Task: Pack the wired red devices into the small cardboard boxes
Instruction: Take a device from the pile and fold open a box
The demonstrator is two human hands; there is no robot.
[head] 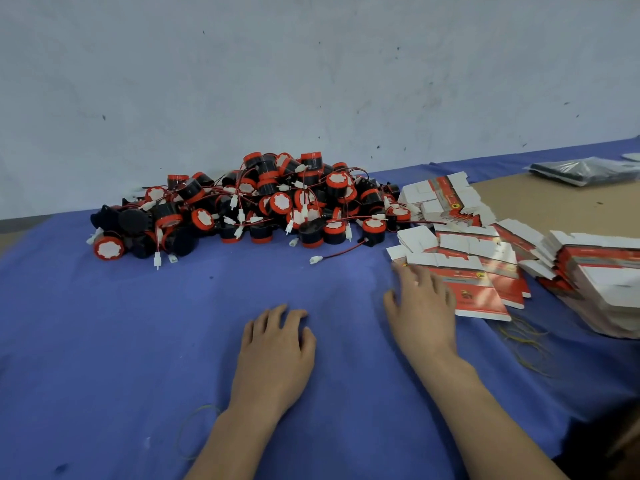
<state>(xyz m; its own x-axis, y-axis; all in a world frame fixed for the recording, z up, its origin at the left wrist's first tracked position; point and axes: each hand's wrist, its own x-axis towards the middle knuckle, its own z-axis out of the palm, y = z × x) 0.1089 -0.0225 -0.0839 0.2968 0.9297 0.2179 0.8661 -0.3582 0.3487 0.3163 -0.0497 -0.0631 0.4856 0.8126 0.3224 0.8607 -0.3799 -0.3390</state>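
1. No word, number or brand name can be read anywhere.
2. The flat red-and-white cardboard boxes point(481, 296) fanned on the counter carry print: a pale strip with a dark line of lettering and a dark mark on the red panel below it. All of it is too blurred to make out.
3. A small round yellow emblem point(479, 274) with a black figure sits on the red panel of several of these boxes. Its figure cannot be told.
4. The white faces of the red-capped black round devices point(280, 202) show no legible print.
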